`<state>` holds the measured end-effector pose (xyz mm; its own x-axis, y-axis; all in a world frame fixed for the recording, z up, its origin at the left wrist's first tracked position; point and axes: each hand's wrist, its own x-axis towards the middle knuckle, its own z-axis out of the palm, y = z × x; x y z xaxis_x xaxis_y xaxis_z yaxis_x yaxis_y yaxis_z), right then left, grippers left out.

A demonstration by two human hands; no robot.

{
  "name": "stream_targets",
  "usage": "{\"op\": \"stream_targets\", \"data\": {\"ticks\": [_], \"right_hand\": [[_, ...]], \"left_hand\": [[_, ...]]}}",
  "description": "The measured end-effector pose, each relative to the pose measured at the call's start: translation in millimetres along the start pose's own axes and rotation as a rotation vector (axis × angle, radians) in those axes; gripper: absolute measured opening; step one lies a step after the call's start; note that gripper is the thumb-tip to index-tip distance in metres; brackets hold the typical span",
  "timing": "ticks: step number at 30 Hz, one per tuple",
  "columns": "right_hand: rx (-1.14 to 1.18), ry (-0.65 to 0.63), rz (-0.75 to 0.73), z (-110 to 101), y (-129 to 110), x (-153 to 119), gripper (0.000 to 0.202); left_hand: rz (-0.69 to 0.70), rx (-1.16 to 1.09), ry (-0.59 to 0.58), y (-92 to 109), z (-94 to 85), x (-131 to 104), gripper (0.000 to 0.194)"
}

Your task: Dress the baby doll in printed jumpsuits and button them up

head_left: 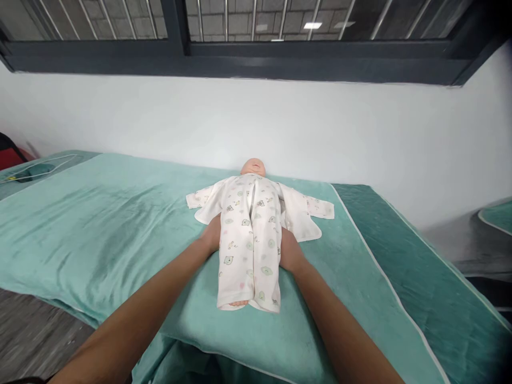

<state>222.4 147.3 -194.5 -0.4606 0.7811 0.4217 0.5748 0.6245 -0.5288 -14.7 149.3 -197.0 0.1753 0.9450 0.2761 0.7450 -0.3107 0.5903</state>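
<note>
A baby doll (253, 167) lies on its back, its head toward the wall. White patterned trousers (236, 266) cover its legs, and a small bit of its foot shows at one cuff. An open white patterned top (300, 213) spreads out at both sides, its sleeves stretched outward. My left hand (213, 233) is at the left side of the trousers, its fingers hidden by the cloth. At the right side of the trousers is my right hand (290, 250), its fingers also out of sight behind the fabric.
Green cloth (132, 224) covers the bed under the doll, with a darker green strip (420, 256) at the right. Behind stands a white wall (256, 117) below a dark window frame (256, 61). A red and black object (10, 154) is at the far left.
</note>
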Motion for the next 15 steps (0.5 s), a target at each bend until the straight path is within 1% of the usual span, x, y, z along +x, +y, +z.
{"op": "stream_targets", "data": {"ticks": [3, 4, 6, 8, 9, 11, 15], "right_hand": [[0.0, 0.004, -0.019, -1.5, -3.3, 1.4, 0.023], [-0.022, 0.012, -0.004, -1.5, -3.6, 1.6, 0.024], [-0.119, 0.03, 0.05, -1.5, -2.2, 0.4, 0.022], [-0.236, 0.028, 0.066, -2.1, 0.9, -2.9, 0.015], [-0.275, 0.018, 0.051, -2.8, 2.4, -5.2, 0.014], [-0.301, -0.011, -0.003, -5.0, 3.4, -10.7, 0.017], [-0.248, -0.048, -0.091, -10.8, -4.0, -23.0, 0.024]], "left_hand": [[0.011, 0.055, 0.036, -0.4, -1.4, -0.7, 0.025], [0.017, 0.076, 0.048, -1.7, -2.0, -2.0, 0.024], [0.036, 0.117, 0.068, -4.8, -3.7, -6.5, 0.021], [0.069, 0.157, 0.081, -7.8, -5.5, -13.2, 0.019], [0.087, 0.175, 0.086, -8.9, -6.2, -17.1, 0.018], [0.127, 0.222, 0.093, -10.1, -6.9, -24.4, 0.019], [0.198, 0.344, 0.105, -10.3, -5.4, -34.4, 0.024]]}}
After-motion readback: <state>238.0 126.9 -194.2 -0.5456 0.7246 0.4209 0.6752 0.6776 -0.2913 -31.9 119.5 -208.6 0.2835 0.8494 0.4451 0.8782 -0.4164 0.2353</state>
